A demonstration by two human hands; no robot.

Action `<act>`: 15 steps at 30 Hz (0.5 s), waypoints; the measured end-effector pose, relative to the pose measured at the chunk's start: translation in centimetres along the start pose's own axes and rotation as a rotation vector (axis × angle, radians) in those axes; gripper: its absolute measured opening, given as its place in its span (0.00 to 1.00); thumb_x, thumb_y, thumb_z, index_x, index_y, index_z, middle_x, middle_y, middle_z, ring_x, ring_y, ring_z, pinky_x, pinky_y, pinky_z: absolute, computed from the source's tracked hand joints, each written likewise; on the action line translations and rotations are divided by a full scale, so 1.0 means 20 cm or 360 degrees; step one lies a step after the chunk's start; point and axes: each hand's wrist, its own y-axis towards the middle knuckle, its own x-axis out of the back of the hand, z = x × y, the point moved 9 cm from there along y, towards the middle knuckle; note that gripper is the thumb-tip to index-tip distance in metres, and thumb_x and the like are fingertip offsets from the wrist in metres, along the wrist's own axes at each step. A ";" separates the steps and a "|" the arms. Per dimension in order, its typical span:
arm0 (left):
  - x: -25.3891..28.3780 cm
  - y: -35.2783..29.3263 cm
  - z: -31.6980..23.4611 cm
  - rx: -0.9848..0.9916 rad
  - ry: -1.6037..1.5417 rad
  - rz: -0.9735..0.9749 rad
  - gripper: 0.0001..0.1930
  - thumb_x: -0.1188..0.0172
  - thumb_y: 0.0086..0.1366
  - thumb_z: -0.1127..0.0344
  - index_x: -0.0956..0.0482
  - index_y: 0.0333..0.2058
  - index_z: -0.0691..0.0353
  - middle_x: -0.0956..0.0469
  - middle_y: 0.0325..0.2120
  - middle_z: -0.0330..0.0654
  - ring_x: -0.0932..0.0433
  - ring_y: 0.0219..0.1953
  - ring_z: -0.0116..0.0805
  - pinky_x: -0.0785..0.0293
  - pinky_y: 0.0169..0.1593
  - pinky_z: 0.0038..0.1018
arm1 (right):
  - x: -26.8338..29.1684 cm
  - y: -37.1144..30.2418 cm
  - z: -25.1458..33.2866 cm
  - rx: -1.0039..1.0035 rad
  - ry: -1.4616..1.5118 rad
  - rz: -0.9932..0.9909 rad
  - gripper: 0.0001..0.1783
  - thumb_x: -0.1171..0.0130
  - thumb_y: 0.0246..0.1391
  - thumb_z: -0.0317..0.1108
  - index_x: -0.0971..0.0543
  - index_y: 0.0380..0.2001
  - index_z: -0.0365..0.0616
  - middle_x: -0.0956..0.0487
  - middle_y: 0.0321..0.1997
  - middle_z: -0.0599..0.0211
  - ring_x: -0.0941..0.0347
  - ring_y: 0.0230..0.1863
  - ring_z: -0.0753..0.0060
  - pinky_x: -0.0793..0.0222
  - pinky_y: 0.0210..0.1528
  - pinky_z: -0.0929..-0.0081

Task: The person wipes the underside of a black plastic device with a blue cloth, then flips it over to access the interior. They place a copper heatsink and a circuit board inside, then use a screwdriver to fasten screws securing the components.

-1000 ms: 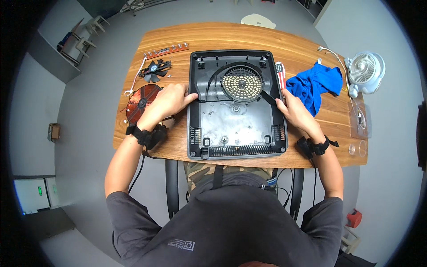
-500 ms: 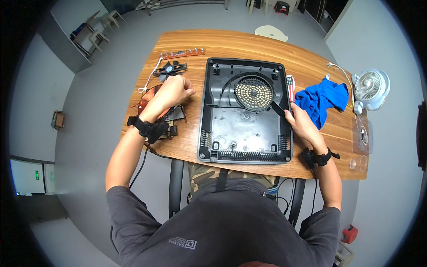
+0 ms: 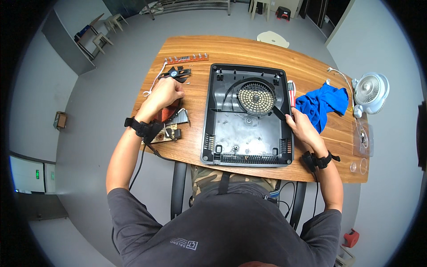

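My left hand point(image 3: 165, 92) has its fingers curled in over the copper coil point(image 3: 170, 111) at the left of the table. Whether they hold anything small is hidden. Just beyond it lies a small black fan point(image 3: 177, 74), and nearer me a circuit board with a heat sink point(image 3: 180, 117). In front of me rests a black plastic housing point(image 3: 242, 138), inner side up, with a round vent grille point(image 3: 256, 98). My right hand point(image 3: 304, 128) is closed around a flat black strip-like tool point(image 3: 279, 112), which reaches over the housing's right rim toward the grille.
A blue cloth point(image 3: 324, 104) lies right of the housing, beside a red-and-white handled object point(image 3: 291, 91). Farther right stand a white fan point(image 3: 371, 89) and a clear plastic tray point(image 3: 362, 135). An orange strip board point(image 3: 189, 58) with a white cable lies at the far left.
My left hand has moved left, away from the housing and over the coil. My right hand keeps its place at the housing's right rim. The whole view has shifted slightly.
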 end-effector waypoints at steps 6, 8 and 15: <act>0.07 -0.05 0.25 0.0116 -0.0041 0.0061 0.15 0.33 0.66 0.59 0.12 0.44 0.64 0.12 0.33 0.50 0.13 0.37 0.41 0.19 0.44 0.35 | 0.01 0.01 -0.01 0.0075 0.0027 -0.0023 0.19 0.44 0.70 0.42 0.25 0.38 0.32 0.21 0.28 0.40 0.21 0.32 0.38 0.30 0.35 0.52; 0.11 -0.10 0.37 0.0199 -0.0153 0.0056 0.14 0.33 0.67 0.60 0.13 0.42 0.66 0.12 0.32 0.47 0.13 0.33 0.36 0.18 0.41 0.33 | 0.03 0.01 -0.03 0.0061 0.0041 -0.0017 0.21 0.42 0.70 0.44 0.24 0.37 0.32 0.21 0.26 0.44 0.21 0.30 0.46 0.29 0.34 0.56; 0.13 -0.43 0.58 0.0448 -0.0478 0.0095 0.11 0.34 0.68 0.63 0.14 0.37 0.67 0.14 0.28 0.42 0.18 0.27 0.25 0.19 0.35 0.27 | 0.19 0.07 0.12 0.0048 0.0008 -0.0014 0.22 0.38 0.67 0.48 0.19 0.36 0.34 0.19 0.24 0.54 0.20 0.27 0.58 0.28 0.31 0.64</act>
